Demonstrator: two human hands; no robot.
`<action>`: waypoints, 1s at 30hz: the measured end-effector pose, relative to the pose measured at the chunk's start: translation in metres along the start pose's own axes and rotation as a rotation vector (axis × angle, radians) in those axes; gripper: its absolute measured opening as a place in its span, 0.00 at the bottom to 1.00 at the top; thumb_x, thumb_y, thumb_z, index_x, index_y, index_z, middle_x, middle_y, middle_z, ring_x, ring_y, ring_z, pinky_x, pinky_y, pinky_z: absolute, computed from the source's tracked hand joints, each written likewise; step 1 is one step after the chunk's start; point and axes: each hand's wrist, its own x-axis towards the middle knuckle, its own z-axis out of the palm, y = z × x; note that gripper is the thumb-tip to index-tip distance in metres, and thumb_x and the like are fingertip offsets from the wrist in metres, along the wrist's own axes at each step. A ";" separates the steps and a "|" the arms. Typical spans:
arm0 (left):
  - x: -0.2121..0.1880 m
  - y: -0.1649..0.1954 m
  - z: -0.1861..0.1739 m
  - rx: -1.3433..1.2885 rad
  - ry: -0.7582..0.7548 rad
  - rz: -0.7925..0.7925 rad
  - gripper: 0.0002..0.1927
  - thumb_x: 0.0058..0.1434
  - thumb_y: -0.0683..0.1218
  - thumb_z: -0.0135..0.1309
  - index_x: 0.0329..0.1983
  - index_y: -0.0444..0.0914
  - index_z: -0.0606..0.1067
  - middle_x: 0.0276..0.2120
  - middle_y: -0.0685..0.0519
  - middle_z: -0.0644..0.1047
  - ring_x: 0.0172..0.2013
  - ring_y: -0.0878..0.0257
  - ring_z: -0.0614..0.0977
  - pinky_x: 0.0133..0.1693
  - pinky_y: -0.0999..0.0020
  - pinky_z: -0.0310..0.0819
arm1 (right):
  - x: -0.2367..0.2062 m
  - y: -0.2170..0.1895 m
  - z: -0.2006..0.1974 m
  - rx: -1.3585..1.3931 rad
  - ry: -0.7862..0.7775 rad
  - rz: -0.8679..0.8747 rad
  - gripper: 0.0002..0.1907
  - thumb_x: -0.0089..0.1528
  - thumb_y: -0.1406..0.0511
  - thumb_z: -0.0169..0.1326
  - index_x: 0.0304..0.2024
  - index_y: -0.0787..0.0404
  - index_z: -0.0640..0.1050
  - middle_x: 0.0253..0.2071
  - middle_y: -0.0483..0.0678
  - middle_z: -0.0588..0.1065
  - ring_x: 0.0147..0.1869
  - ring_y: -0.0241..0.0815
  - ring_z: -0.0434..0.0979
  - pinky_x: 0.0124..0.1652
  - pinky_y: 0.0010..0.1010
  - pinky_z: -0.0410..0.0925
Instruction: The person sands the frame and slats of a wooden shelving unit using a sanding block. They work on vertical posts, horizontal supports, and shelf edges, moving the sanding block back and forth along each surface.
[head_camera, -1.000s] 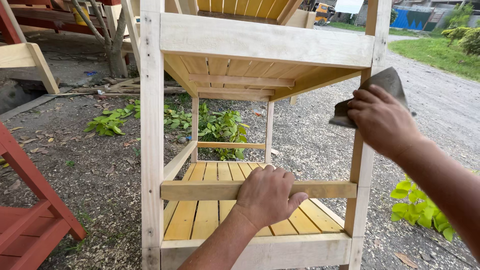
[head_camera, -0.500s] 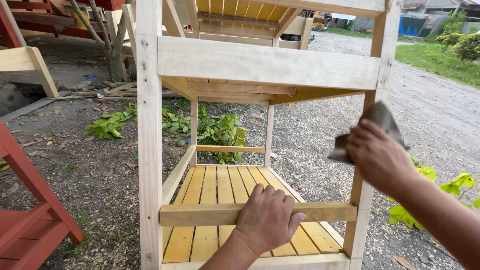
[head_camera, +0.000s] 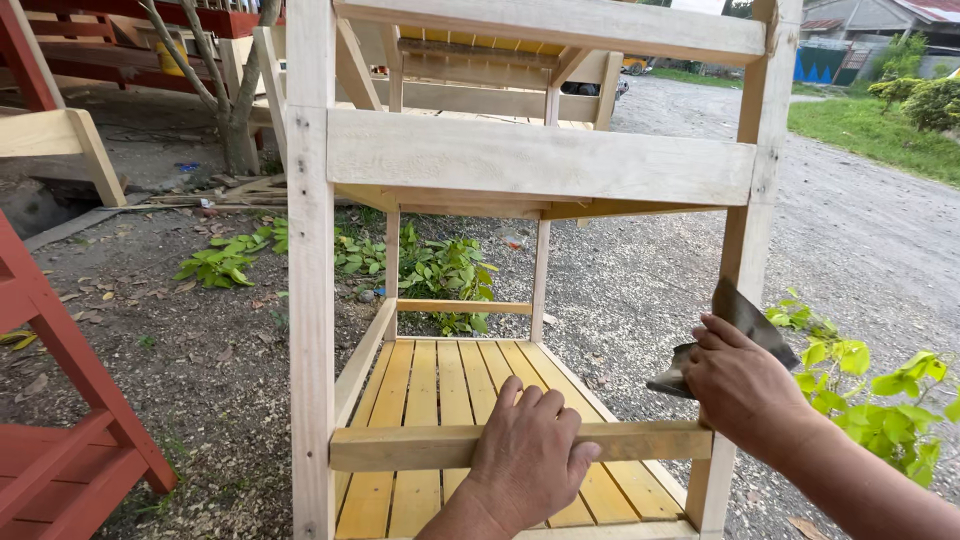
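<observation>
Now, vs. half a sec ago, the right hand sits lower on the right front post of the wooden rack, its sheet of sandpaper down w/ it, nearer the lower front rail; the view has dropped and come closer too, so a second top rail shows. The left hand stays on that lower rail, same spot approx., palm down, fingers draped over the top edge and curled round it, a closed grip on the rail. Right-hand grip is closed on the sandpaper: dark grey, folded or curled, one corner sticking up above the knuckles, pressed against the post's inner face just above the rail joint. The rack is pale bare wood, uprights and rails unpainted, w/ a yellow-stained slat shelf at the bottom and another yellowish slat level up top. It stands upright on gravelly ground, centre of view, right in front of the person. Green weeds sit behind it, a leafy plant just right of the post, a red-painted wooden piece at far left.
</observation>
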 end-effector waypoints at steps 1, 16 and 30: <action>0.002 0.001 -0.002 -0.005 0.030 0.005 0.19 0.67 0.56 0.51 0.36 0.35 0.78 0.37 0.45 0.76 0.45 0.52 0.75 0.61 0.47 0.57 | 0.001 0.001 -0.004 0.117 0.075 0.102 0.11 0.67 0.60 0.49 0.49 0.50 0.80 0.58 0.44 0.75 0.72 0.43 0.64 0.74 0.40 0.46; 0.045 0.001 0.011 0.107 0.258 0.070 0.26 0.68 0.56 0.45 0.53 0.30 0.75 0.64 0.30 0.66 0.70 0.39 0.61 0.69 0.37 0.38 | 0.004 -0.007 0.021 0.030 0.327 0.134 0.11 0.64 0.66 0.49 0.45 0.58 0.79 0.53 0.50 0.77 0.66 0.47 0.69 0.71 0.42 0.50; 0.032 0.018 0.028 0.072 -0.028 0.136 0.26 0.70 0.58 0.43 0.46 0.30 0.78 0.63 0.33 0.68 0.70 0.41 0.60 0.71 0.33 0.31 | 0.002 -0.007 -0.012 0.057 0.030 0.066 0.08 0.70 0.63 0.48 0.46 0.54 0.78 0.49 0.43 0.79 0.61 0.42 0.74 0.77 0.42 0.44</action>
